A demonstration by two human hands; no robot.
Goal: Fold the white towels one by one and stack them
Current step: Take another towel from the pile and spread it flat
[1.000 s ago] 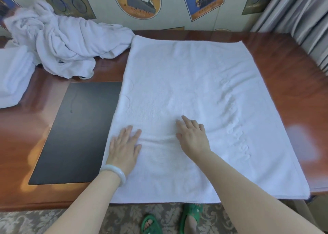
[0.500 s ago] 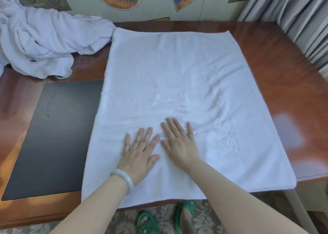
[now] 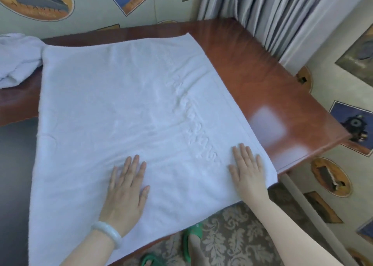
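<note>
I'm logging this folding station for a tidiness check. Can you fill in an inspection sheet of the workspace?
Surface: glossy reddish wooden table, dark mat at its left.
Job's things: spread towel lying flat, lightly wrinkled; heap of unfolded towels at the far left.
Clutter: nothing seen.
Hands: left hand flat on the spread towel, pale bangle at its wrist; right hand flat near the towel's right near corner.
Cables: nothing seen.
Surroundings: grey curtain at far right, poster-patterned wall, patterned carpet, green slippers below.
</note>
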